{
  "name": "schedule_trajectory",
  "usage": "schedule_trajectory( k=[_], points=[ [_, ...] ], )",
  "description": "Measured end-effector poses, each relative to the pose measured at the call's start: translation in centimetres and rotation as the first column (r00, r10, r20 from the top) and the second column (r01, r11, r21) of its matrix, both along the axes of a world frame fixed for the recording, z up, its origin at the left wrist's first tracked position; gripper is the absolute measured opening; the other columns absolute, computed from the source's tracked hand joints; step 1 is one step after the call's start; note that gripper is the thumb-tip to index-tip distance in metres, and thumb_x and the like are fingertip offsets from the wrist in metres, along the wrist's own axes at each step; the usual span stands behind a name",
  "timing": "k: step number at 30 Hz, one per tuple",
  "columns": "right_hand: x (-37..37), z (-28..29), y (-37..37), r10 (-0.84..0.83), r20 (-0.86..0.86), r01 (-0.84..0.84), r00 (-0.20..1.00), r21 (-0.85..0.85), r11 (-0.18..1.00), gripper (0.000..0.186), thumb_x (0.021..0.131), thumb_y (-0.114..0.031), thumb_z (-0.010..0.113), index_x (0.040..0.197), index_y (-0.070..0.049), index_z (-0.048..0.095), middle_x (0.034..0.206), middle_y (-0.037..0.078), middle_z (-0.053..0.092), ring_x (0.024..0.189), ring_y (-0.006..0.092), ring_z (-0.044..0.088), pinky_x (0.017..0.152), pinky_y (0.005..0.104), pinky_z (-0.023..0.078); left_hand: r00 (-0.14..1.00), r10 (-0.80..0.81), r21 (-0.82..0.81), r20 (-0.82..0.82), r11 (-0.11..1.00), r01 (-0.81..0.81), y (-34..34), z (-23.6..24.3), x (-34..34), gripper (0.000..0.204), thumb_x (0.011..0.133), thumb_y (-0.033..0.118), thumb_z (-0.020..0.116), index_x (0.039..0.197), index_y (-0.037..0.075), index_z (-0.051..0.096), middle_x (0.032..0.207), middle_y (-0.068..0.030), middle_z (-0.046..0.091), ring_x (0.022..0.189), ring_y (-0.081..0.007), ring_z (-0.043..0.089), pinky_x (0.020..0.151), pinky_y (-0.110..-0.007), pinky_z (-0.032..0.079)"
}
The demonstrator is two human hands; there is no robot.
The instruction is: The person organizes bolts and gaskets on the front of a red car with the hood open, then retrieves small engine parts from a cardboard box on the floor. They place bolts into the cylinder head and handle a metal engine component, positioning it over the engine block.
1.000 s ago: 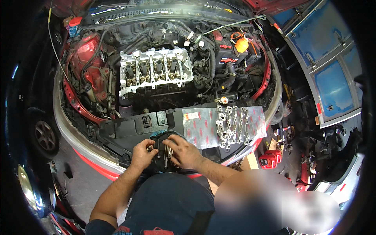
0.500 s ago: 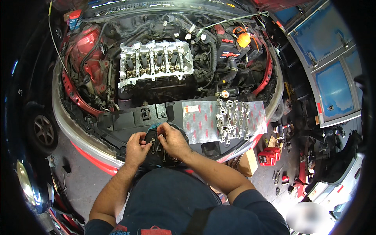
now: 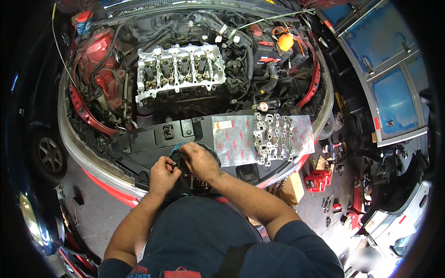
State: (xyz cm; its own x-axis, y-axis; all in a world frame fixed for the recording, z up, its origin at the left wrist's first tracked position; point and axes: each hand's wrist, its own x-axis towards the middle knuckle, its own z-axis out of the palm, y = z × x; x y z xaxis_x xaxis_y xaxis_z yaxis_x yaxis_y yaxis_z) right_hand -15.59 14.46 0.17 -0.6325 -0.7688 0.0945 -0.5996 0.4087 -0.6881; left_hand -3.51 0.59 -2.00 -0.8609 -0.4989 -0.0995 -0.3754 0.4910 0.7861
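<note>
Left hand (image 3: pixel 163 176) and right hand (image 3: pixel 202 162) curl near metal rods (image 3: pixel 192 181), grip indiscernible; cylinder head (image 3: pixel 180 69) stands uncovered; cast frame (image 3: pixel 276 139) lies aside, unfitted.

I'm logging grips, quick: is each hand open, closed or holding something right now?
Left hand: partly curled; whether it holds anything cannot be told.
Right hand: curled too; its grip is hidden, so any hold cannot be told.
</note>
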Motion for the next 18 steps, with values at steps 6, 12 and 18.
schedule_trajectory(
  k=[6,12,18],
  points=[
    [0.5,0.4,1.5,-0.051,-0.073,0.057,0.996,0.081,0.995,0.021,0.089,-0.015,0.069,0.108,-0.009,0.066,0.109,0.009,0.059,0.105,0.0292,0.062,0.09,0.0415,0.054,0.994,0.081,0.323,0.074,0.941,-0.101,-1.2,-0.4,0.2,0.022,0.081,0.005,0.078,0.095,-0.001,0.063,0.074,-0.0032,0.064,0.062,-0.007,0.058,0.06,-0.025,0.051],
    [0.7,0.2,1.6,-0.054,-0.128,0.057,0.99,0.016,0.998,0.022,0.087,-0.016,0.072,0.107,-0.008,0.067,0.11,0.011,0.056,0.103,0.0307,0.06,0.089,0.042,0.053,0.992,0.096,0.312,0.076,0.943,-0.115,-0.9,-0.1,0.3,0.032,0.078,0.01,0.083,0.099,-0.002,0.062,0.075,-0.0025,0.062,0.062,-0.0078,0.056,0.061,-0.025,0.051],
    [1.1,0.7,2.5,-0.062,-0.136,0.058,0.989,-0.034,0.998,0.022,0.086,-0.015,0.071,0.105,-0.005,0.067,0.108,0.012,0.055,0.101,0.0316,0.059,0.087,0.0434,0.052,1.0,0.014,0.118,0.012,0.993,-0.016,-0.4,-0.7,0.5,0.043,0.073,0.01,0.088,0.104,0.0,0.059,0.081,-0.001,0.057,0.064,-0.0076,0.053,0.06,-0.025,0.05]
  ],
)
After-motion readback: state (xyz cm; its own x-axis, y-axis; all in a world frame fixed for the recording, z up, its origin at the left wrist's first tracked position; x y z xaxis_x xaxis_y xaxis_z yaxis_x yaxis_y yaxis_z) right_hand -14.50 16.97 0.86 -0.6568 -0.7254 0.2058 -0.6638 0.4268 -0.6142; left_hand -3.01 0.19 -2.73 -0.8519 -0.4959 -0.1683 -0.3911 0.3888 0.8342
